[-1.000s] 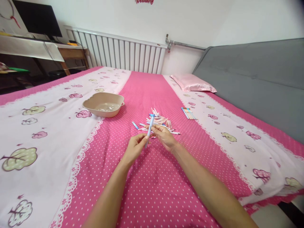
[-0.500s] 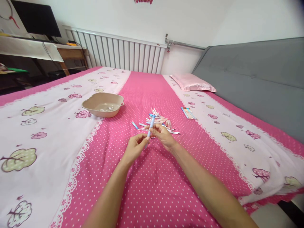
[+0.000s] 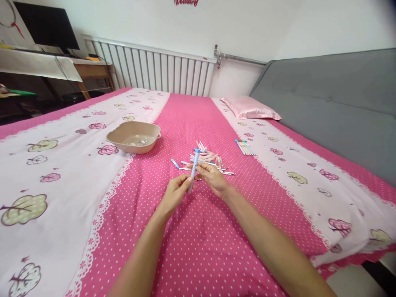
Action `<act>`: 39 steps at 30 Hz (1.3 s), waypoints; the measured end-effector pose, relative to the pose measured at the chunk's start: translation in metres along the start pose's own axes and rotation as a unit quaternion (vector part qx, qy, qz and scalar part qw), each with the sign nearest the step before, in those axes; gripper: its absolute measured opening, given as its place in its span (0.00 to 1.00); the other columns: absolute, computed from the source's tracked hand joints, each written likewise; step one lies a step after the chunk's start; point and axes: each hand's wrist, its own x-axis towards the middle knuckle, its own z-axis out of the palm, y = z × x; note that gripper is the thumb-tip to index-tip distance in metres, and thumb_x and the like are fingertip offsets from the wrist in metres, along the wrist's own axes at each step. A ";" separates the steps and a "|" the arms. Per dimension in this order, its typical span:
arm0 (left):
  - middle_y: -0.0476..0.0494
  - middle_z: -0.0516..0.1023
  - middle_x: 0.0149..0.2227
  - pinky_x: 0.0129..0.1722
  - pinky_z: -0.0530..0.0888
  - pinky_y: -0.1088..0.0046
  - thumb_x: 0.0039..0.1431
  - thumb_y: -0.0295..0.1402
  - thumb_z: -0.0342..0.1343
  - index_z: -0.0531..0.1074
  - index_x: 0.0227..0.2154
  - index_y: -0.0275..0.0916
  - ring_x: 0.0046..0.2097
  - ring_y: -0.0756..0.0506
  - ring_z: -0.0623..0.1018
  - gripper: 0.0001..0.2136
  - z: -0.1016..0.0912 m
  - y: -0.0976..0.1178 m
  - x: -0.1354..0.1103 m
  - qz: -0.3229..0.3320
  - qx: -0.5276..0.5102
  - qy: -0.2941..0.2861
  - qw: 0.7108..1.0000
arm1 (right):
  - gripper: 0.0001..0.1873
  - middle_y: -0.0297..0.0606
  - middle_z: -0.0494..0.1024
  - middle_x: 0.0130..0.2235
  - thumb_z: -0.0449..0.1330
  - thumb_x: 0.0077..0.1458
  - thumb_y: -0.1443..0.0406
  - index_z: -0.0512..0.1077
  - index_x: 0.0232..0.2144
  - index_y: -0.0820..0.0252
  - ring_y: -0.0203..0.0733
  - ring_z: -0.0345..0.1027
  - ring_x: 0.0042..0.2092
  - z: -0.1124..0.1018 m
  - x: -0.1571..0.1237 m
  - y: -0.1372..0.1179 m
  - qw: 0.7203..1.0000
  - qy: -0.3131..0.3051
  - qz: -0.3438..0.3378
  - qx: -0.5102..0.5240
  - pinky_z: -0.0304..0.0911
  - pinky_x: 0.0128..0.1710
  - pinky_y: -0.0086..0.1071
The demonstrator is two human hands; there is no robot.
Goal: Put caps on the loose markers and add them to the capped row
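A light blue pen with a brighter blue top stands nearly upright between my two hands, leaning a little to the right. My left hand pinches its lower part between thumb and fingers. Higher up, my right hand grips it around the middle with the thumb and fingertips. Just beyond the hands lies a loose pile of pen parts, with pink and pale barrels and thin white refills. Apart from the pile, to the left, is one blue piece.
A beige plastic basin with small pale pieces inside sits to the left on the pink dotted bedspread. Several pens lie side by side in a row at the right. Farther back are a pink pillow and a grey headboard.
The pen has shifted slightly left and its lower end now shows more below my left thumb. Both hands have stayed nearly in place.
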 end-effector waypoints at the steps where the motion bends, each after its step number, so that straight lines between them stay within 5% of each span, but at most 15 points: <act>1: 0.49 0.69 0.23 0.28 0.61 0.76 0.51 0.46 0.53 0.73 0.31 0.33 0.26 0.52 0.65 0.18 0.000 0.000 0.000 0.001 0.001 0.001 1.000 | 0.15 0.37 0.76 0.40 0.61 0.49 0.56 0.76 0.38 0.55 0.35 0.65 0.34 -0.001 0.001 0.001 1.000 0.005 -0.002 -0.002 0.62 0.35 0.29; 11: 0.48 0.71 0.24 0.27 0.62 0.77 0.49 0.45 0.56 0.75 0.30 0.33 0.26 0.52 0.66 0.17 0.000 0.002 0.000 0.015 0.011 0.015 1.000 | 0.14 0.34 0.76 0.34 0.62 0.47 0.57 0.76 0.35 0.56 0.34 0.64 0.33 0.001 -0.001 -0.001 0.999 0.022 -0.011 -0.029 0.61 0.37 0.31; 19: 0.47 0.72 0.21 0.23 0.64 0.77 0.40 0.42 0.62 0.71 0.23 0.33 0.23 0.52 0.68 0.15 -0.001 -0.009 0.002 -0.007 0.057 0.105 0.993 | 0.14 0.33 0.76 0.31 0.64 0.43 0.56 0.77 0.32 0.58 0.35 0.64 0.33 0.008 -0.002 -0.002 0.996 0.062 -0.004 -0.071 0.57 0.36 0.29; 39: 0.51 0.72 0.23 0.27 0.62 0.76 0.46 0.39 0.57 0.68 0.22 0.38 0.26 0.51 0.69 0.09 -0.003 -0.012 -0.001 0.037 0.352 0.212 0.911 | 0.15 0.34 0.76 0.33 0.61 0.47 0.57 0.75 0.34 0.61 0.36 0.67 0.36 0.010 0.002 0.007 0.991 0.053 -0.013 -0.125 0.59 0.38 0.29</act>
